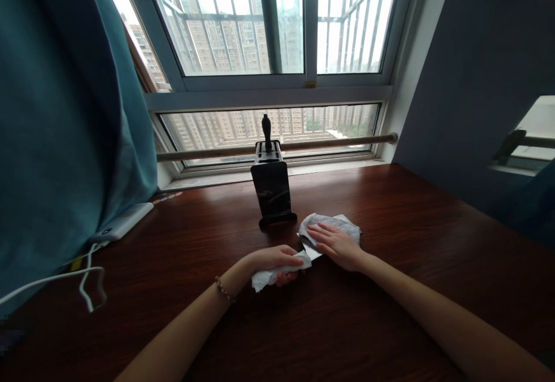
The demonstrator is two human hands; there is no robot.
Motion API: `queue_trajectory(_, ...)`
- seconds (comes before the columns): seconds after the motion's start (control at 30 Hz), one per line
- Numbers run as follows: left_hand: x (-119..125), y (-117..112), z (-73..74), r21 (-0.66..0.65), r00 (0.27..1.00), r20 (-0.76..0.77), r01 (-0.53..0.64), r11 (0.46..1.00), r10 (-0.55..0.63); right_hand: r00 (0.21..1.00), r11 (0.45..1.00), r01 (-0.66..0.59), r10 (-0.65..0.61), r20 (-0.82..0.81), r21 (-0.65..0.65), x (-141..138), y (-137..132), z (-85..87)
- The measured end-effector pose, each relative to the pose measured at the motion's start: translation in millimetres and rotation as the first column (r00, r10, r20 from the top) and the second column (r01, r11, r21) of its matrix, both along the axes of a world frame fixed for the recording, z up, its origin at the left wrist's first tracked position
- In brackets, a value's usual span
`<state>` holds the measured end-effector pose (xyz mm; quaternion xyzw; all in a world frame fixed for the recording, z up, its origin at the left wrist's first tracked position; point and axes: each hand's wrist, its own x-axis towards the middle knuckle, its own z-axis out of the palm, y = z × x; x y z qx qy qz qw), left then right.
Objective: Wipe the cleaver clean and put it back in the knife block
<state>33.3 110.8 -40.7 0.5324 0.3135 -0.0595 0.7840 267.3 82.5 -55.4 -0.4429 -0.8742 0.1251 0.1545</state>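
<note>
My left hand fingers curled tight round white cloth wrapping knife handle, handle hidden. My right hand flat, fingers together, pressing second cloth on blade; blade mostly covered. Knife block just behind, on wooden table.

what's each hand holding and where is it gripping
The left hand is closed around a handle wrapped in white cloth. The right hand lies flat on a white cloth over the blade, gripping nothing.
</note>
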Motion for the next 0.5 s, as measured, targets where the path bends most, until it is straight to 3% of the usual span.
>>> queue_trajectory(0.3,0,-1,3.4,-0.007,1.000,-0.011,0.001,1.000,-0.001,0.951,0.954,0.300,-0.300,0.073,0.008,62,37,-27.0)
queue_trajectory(0.5,0,-1,3.4,-0.001,1.000,0.004,0.009,1.000,-0.009,0.852,0.871,0.490,-0.482,0.205,0.014,86,49,-33.0)
